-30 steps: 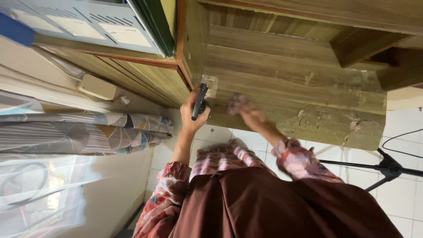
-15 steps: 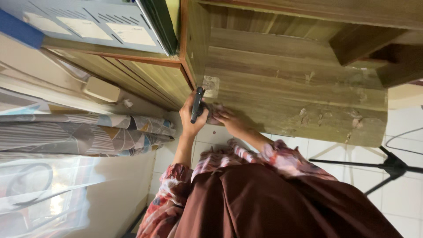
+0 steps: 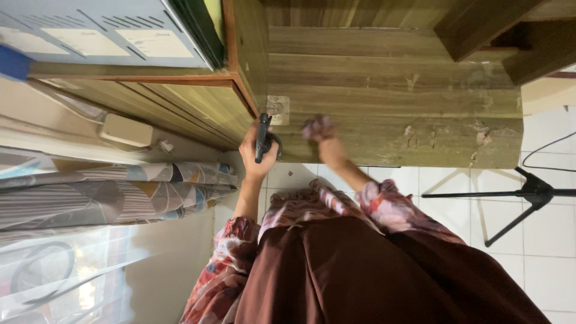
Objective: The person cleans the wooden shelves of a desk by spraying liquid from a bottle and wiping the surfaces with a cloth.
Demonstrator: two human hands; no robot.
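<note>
two hands (image 3: 259,157) — one black tool (image 3: 261,137), one tripod (image 3: 528,195)

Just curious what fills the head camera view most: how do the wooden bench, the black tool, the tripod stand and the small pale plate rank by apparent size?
1. wooden bench
2. tripod stand
3. black tool, held in the left hand
4. small pale plate, close to the tool, so unsure

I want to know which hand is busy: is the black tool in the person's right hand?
No, the black tool is gripped in the left hand; the right hand is blurred beside it.

Your surface: worn wooden table (image 3: 384,120), planks chipped toward 3 o'clock. Small pale square plate (image 3: 278,110) lies on it, 9 o'clock side.
</note>
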